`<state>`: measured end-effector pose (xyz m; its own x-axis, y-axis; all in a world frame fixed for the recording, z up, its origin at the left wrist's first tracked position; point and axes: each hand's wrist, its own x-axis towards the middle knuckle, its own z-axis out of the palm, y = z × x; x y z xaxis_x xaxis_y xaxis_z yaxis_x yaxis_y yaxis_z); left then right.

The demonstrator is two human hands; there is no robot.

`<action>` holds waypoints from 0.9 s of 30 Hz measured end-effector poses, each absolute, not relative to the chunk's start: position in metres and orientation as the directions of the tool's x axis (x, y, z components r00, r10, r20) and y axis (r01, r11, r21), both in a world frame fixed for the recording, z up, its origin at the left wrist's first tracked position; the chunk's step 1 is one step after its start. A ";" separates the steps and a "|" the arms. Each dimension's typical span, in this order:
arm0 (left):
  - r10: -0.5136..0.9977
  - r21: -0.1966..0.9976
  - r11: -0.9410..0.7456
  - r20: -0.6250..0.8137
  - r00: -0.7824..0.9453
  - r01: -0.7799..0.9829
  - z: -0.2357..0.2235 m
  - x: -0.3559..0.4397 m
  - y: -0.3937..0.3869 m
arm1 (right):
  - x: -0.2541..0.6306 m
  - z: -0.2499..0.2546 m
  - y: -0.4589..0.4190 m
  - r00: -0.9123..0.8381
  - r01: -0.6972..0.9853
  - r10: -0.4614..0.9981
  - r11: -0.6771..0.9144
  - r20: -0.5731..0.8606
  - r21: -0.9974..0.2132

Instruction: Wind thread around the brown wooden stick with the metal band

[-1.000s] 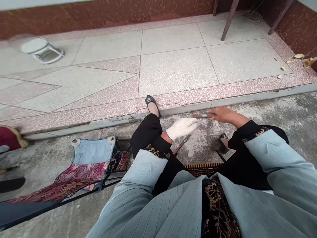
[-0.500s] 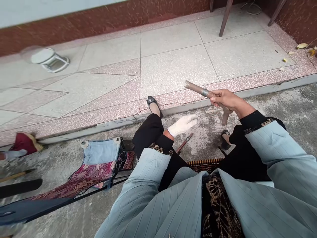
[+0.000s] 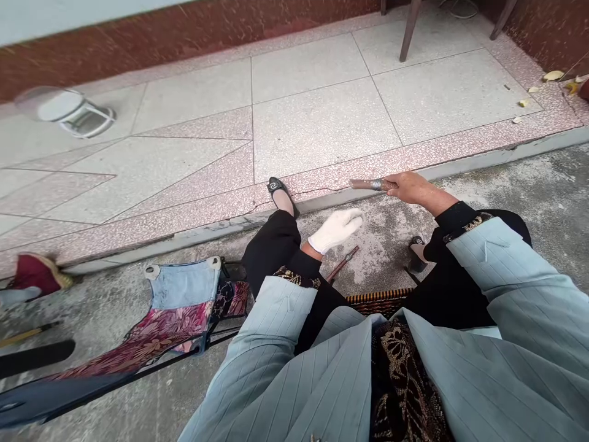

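Note:
My right hand (image 3: 407, 186) is closed round a brown, wire-bound wooden stick (image 3: 361, 184). The stick's bound end points left, above the step's edge; the rest is hidden by my hand. My left hand (image 3: 338, 229), in a white knitted glove, hovers over the concrete with its fingers loosely bent and nothing seen in them. Beneath it, a thin reddish-brown rod with a greyish end (image 3: 343, 264) lies on the ground between my legs, its kind unclear.
A folding recliner with patchwork cloth (image 3: 179, 313) stands to my left. Behind it are a dark flat blade-like thing (image 3: 37, 358) and another person's red shoe (image 3: 39, 272). A tiled step (image 3: 317, 135) runs ahead, bearing a small white stool (image 3: 76, 110) and wooden furniture legs (image 3: 409, 31).
My right hand has lowered slightly and turned the stick; its forked lower part, visible before, is now out of sight. The gloved left hand has shifted only a little.

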<state>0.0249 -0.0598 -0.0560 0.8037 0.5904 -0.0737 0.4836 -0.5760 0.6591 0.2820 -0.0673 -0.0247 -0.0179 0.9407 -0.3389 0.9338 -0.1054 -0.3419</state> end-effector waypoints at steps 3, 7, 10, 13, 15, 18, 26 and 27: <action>0.658 0.645 -0.554 -0.049 0.751 0.527 -0.049 0.018 -0.053 | 0.277 -0.026 -0.072 -0.158 0.955 0.849 0.001 -0.504 -0.298; 0.637 0.644 -0.549 -0.090 0.766 0.532 -0.049 0.015 -0.046 | 0.268 -0.018 -0.082 -0.513 0.836 0.530 0.130 -0.675 -0.533; 0.585 0.699 -0.525 -0.118 0.802 0.486 -0.060 0.017 -0.044 | 0.272 -0.005 -0.086 -0.699 0.639 0.436 0.026 -0.567 -0.769; 0.591 0.745 -0.472 -0.129 0.796 0.471 -0.073 0.020 -0.046 | 0.284 0.009 -0.086 -0.653 0.465 0.652 -0.056 -0.385 -0.884; 0.551 0.719 -0.505 -0.158 0.820 0.477 -0.079 0.024 -0.050 | 0.292 0.014 -0.085 -0.530 0.452 0.775 -0.086 -0.345 -0.888; 0.440 0.678 -0.605 -0.152 0.885 0.417 -0.080 0.031 -0.057 | 0.296 0.010 -0.082 -0.365 0.523 0.863 -0.120 -0.349 -0.844; 0.431 0.644 -0.650 -0.123 0.894 0.403 -0.070 0.031 -0.059 | 0.292 -0.014 -0.070 -0.164 0.895 0.881 -0.057 -0.445 -0.442; 0.439 0.637 -0.654 -0.121 0.890 0.409 -0.070 0.030 -0.058 | 0.291 -0.015 -0.071 -0.167 0.911 0.869 -0.045 -0.466 -0.410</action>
<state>0.0304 -0.0575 -0.0701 0.8903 0.4390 -0.1206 0.4086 -0.6535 0.6371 0.2913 -0.0707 -0.0151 -0.1667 0.8690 -0.4659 0.9108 -0.0453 -0.4103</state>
